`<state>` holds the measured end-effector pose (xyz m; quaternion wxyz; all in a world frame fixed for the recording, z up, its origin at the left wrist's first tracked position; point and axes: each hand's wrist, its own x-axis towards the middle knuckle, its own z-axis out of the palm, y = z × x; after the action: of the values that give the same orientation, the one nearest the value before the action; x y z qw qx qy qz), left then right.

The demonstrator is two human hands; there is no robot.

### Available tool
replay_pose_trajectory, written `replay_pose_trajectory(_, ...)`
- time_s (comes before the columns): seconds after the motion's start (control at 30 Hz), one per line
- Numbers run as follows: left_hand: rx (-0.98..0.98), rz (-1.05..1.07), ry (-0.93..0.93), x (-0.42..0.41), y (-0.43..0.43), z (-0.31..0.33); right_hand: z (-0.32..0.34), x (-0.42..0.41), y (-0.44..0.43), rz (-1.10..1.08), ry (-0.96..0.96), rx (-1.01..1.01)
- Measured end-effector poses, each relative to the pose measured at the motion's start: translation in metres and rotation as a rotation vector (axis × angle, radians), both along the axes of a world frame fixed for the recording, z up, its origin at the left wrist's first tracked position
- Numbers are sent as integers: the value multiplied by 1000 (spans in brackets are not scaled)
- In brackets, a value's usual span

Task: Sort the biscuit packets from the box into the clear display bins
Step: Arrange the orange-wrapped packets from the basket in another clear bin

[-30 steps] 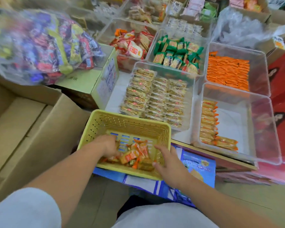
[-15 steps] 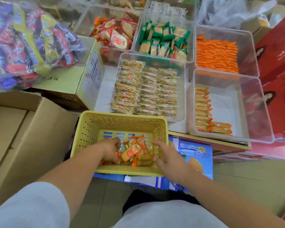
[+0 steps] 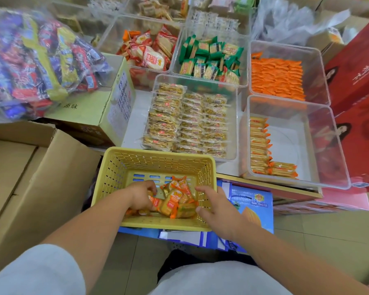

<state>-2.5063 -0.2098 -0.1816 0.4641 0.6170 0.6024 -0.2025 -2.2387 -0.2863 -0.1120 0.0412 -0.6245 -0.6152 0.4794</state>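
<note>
Left grip is curled round orange biscuit packets at 6 o'clock in the yellow basket; right grip lies spread, fingertips touching the pile's 3 o'clock side. At 2 o'clock from the basket, a clear bin holds 1 row of matching packets.

Single head-worn view, steeply down and forward, close over yellow basket and bins.
</note>
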Motion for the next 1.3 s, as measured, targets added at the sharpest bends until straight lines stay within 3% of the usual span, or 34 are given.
replay_pose_trajectory(0.27, 336, 288, -159, -20, -20, 63, 7, 8, 7, 80, -10, -50)
replay_pose_trajectory(0.43, 302, 865, -785, -3, -61, 126, 34, 19, 9, 31, -112, 277)
replay_pose_trajectory(0.5, 216, 1014, -980, 22, -71, 136, 49, 25, 11, -8, 9, 283)
replay_pose_trajectory(0.57, 135, 1095, -1098, 55, -78, 138, 63, 29, 12, -52, 255, 149)
replay_pose_trajectory(0.67, 95, 1094, -1141, 107, -81, 136, 73, 38, 17, -83, 484, 39)
replay_pose_trajectory(0.9, 143, 1151, -1180, 198, -60, 128, 68, 120, 48, -84, 369, 103)
replay_pose_trajectory(1.13, 271, 1400, -1074, 310, -39, 124, 53, 204, 73, -245, 598, -73)
replay_pose_trajectory(1.3, 378, 1330, -974, 374, -27, 134, 52, 234, 78, -358, 707, -134)
